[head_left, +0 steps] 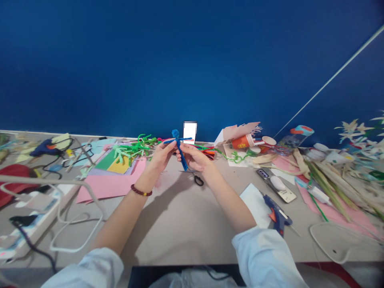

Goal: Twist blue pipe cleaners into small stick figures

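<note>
A small blue pipe-cleaner figure [179,147] with a round head, outstretched arms and a long twisted body is raised above the table. My left hand [162,157] pinches it from the left near the arm and body, and my right hand [193,157] grips its lower body from the right. A dark beaded bracelet [141,190] circles my left wrist. Just below my right hand lie black-handled scissors [196,180]. Behind my left hand, a tangle of green pipe cleaners [135,148] rests on stacked coloured paper, with a pink sheet [111,182] on top.
A blue glue gun [276,214] lies near my right forearm, and another [45,148] sits at the far left. A white power strip [33,216] and cables fill the left side. Paper cups [243,141], a phone [276,185] and paper flowers [357,132] crowd the back right.
</note>
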`<state>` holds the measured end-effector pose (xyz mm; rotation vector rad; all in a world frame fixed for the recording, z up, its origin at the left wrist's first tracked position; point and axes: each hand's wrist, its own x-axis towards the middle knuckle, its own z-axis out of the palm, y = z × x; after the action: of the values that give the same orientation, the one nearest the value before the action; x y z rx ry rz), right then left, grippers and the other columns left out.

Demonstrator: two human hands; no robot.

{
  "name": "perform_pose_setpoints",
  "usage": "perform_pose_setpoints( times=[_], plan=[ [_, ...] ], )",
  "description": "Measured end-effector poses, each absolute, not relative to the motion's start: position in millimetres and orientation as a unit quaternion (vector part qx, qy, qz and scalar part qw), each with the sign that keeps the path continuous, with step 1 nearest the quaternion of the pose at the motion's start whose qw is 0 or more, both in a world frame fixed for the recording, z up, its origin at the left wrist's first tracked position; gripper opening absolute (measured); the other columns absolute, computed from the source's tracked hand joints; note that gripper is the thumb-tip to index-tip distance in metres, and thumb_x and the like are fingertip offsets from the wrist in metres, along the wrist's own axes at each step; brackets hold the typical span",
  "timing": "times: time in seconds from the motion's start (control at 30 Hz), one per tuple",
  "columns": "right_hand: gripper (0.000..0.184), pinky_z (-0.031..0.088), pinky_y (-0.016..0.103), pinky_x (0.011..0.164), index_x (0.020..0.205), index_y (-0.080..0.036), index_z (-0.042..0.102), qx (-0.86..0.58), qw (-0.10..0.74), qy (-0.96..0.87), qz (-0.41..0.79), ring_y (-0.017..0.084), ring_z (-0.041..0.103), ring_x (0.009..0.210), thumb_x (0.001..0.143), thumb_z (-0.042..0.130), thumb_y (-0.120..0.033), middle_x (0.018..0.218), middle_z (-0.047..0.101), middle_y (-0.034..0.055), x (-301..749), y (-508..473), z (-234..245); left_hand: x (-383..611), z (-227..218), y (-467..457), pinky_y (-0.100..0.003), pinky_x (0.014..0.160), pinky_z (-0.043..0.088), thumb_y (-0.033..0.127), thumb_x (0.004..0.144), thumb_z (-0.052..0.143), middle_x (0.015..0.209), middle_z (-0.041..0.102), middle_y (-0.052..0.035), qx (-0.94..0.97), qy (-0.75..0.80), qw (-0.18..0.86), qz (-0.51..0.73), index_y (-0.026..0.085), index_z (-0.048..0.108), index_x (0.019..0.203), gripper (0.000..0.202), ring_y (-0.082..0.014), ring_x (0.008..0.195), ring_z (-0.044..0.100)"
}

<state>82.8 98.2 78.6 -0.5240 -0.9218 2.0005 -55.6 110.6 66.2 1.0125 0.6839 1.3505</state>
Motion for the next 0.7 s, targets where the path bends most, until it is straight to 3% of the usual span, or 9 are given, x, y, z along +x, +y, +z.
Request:
perform_pose_setpoints(
  times=[0.27,0.7],
  plan=[
    [0.018,0.047,0.018,0.051,0.077,-0.015,0.06,-0.247,0.435,-0.365,0.785,0.008,0.055,0.054,0.08,0.064,-0.033,0.063,0.061,-0.0014,82.8,101.1,78.0,-52.1,78.4,103.5,-0.023,0.052,0.046,0.032,0.056,0.079,0.061,0.062,0.0016,0.442,0.33,0.571,0.608,0.017,0.064,0.071,0.026,-0.0094,0.052,0.055],
    [0.022,0.044,0.018,0.05,0.068,-0.016,0.057,-0.238,0.464,-0.418,0.744,0.005,0.05,0.051,0.07,0.075,-0.028,0.061,0.058,-0.0031,83.3,104.0,72.8,-54.3,82.6,98.0,-0.023,0.055,0.048,0.029,0.058,0.079,0.06,0.063,0.0008,0.494,0.333,0.536,0.597,0.015,0.067,0.073,0.024,-0.01,0.053,0.057]
  ],
)
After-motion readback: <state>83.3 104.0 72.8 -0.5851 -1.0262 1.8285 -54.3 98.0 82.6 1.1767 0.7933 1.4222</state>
